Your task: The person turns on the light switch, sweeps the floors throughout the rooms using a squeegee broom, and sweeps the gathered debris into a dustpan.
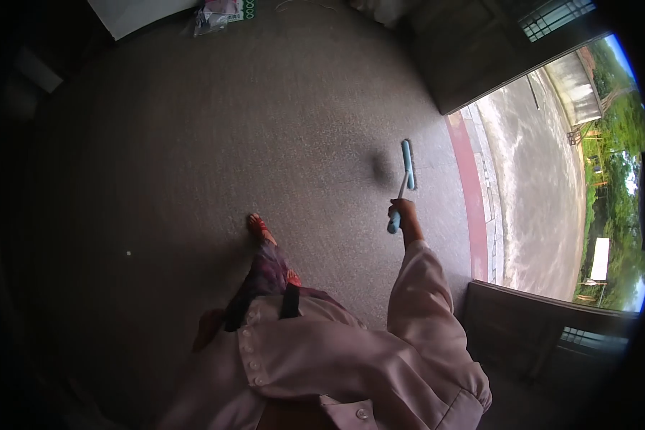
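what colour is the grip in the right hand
The grip is light blue in the head view.

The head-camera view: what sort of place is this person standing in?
Probably a ground-level room, perhaps in a house. The broad grey floor runs to a reddish threshold strip, dark panels flank the opening, and outside lie pale open ground and greenery.

Right-hand grip (403, 209) is wrapped round the blue handle of a T-shaped floor tool (408, 163), arm stretched out, with the long blue head down at the floor (322, 136). It's near the reddish strip (469, 193) by the open doorway. Outside there's sunlit pavement (537, 193) and greenery. Pale button-up shirt (337, 351), red footwear (259, 228), and a clear plastic bag (211, 20) up at the top edge.
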`<action>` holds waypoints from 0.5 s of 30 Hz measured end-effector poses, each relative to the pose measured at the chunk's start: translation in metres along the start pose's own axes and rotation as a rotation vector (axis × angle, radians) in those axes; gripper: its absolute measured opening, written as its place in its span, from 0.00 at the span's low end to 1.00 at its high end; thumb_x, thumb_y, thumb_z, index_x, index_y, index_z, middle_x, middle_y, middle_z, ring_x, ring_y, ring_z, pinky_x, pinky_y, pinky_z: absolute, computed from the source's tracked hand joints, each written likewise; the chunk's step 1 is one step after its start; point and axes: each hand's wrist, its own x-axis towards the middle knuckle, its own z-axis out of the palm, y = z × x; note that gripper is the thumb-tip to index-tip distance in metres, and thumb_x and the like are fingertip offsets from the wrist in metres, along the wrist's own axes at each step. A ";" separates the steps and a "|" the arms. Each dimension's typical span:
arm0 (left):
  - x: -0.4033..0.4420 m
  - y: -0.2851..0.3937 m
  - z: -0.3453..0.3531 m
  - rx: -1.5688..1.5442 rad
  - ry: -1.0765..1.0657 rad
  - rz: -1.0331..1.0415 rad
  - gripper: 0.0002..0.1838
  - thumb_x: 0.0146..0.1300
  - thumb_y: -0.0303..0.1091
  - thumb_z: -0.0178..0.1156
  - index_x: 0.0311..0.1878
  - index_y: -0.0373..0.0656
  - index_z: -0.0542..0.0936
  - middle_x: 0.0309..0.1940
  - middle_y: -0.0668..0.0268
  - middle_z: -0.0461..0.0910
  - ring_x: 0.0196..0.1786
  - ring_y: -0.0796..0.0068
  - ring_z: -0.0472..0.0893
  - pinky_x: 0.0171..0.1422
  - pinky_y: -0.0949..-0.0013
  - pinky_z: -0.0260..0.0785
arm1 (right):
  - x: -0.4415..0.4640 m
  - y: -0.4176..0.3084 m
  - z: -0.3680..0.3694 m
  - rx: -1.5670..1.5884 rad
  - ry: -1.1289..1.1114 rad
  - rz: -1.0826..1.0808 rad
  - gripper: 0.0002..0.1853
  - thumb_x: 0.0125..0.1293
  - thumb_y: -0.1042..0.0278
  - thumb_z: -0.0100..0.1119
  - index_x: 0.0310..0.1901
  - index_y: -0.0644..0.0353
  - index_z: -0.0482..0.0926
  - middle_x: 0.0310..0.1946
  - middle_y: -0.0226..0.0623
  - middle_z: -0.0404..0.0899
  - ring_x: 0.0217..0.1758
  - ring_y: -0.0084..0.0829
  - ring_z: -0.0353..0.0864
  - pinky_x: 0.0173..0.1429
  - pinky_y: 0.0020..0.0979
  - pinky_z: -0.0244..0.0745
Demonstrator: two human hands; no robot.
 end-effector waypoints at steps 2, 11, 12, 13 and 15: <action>0.024 -0.006 -0.029 0.022 0.024 0.054 0.13 0.56 0.36 0.51 0.41 0.40 0.75 0.38 0.57 0.76 0.41 0.64 0.76 0.44 0.67 0.68 | 0.026 -0.037 0.005 0.030 -0.035 -0.079 0.08 0.51 0.70 0.54 0.20 0.63 0.70 0.12 0.38 0.69 0.12 0.29 0.68 0.15 0.29 0.60; 0.063 0.039 -0.148 -0.862 0.014 -0.355 0.16 0.58 0.39 0.53 0.46 0.41 0.69 0.38 0.57 0.74 0.38 0.67 0.77 0.39 0.67 0.71 | 0.090 -0.031 0.238 -0.097 -0.168 -0.020 0.06 0.50 0.70 0.52 0.21 0.63 0.72 0.15 0.38 0.71 0.16 0.33 0.72 0.19 0.35 0.66; 0.072 0.048 -0.161 -1.000 0.008 -0.443 0.17 0.58 0.39 0.53 0.46 0.41 0.68 0.38 0.58 0.74 0.38 0.67 0.77 0.39 0.68 0.71 | 0.077 -0.014 0.284 -0.264 -0.119 -0.007 0.05 0.50 0.72 0.52 0.21 0.63 0.72 0.16 0.40 0.72 0.18 0.36 0.73 0.19 0.38 0.67; 0.079 0.058 -0.172 -1.137 0.002 -0.528 0.17 0.57 0.39 0.54 0.46 0.41 0.68 0.38 0.58 0.74 0.38 0.67 0.77 0.39 0.68 0.71 | 0.064 0.003 0.329 -0.425 -0.074 0.013 0.05 0.50 0.75 0.51 0.21 0.64 0.72 0.18 0.42 0.73 0.19 0.38 0.75 0.20 0.40 0.68; 0.088 0.075 -0.186 -1.166 0.022 -0.512 0.17 0.58 0.40 0.53 0.46 0.41 0.68 0.38 0.57 0.74 0.38 0.67 0.77 0.40 0.67 0.72 | 0.007 0.014 0.385 -1.832 -0.544 -0.552 0.07 0.53 0.69 0.49 0.26 0.63 0.73 0.26 0.43 0.74 0.26 0.39 0.76 0.27 0.45 0.66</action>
